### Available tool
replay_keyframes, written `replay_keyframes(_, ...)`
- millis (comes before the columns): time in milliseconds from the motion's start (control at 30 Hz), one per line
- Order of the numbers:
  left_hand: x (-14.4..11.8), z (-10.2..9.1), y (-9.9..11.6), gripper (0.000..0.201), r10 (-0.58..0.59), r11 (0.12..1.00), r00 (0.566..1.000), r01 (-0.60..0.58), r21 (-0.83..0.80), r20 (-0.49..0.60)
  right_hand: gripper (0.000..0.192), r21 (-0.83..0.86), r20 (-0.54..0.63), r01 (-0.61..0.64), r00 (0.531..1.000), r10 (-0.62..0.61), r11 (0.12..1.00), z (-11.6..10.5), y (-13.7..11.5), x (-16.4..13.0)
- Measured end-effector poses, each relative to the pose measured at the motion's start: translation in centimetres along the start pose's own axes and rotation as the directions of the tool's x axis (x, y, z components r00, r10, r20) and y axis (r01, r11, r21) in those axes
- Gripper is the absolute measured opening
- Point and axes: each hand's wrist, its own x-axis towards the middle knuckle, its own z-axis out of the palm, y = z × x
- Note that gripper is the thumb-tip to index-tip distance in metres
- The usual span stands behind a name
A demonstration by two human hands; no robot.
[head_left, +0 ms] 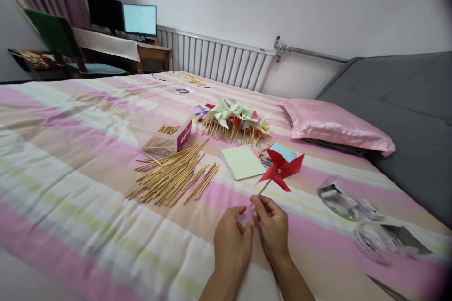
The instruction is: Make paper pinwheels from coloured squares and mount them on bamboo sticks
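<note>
A red paper pinwheel [278, 170] on a thin wooden stick is pinched near the stick's lower end by the thumb and fingers of my right hand [273, 225]. Close beside it on the left, my left hand [231, 237] has curved fingers with a gap to its thumb, and nothing shows in it. Beyond the hands lie a stack of pale green paper squares [243, 162] and, partly behind the pinwheel, some blue paper [284, 151]. Loose wooden sticks [173, 176] are heaped to the left.
A clear plastic box [165, 143] holds more sticks. Behind it is a pile of finished pinwheels [233, 120] in several colours. Clear plastic packs [339, 200] and a roll of tape [369, 242] lie at right. A pink pillow [339, 124] rests by the grey headboard [391, 89].
</note>
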Motion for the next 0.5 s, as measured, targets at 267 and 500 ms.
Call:
replay_keyframes(267,0.0,-0.4,0.7,0.030,0.018,0.984,0.991,-0.041,0.176,0.130,0.032,-0.039,-0.136,0.044,0.989,-0.049,0.998,1.2,0.7,2.2)
replay_keyframes(500,0.2,-0.8,0.6,0.030,0.002,0.978,0.983,-0.041,0.207,0.185,0.037,-0.210,-0.182,0.222,0.948,-0.262,0.952,2.5,-2.3,8.6)
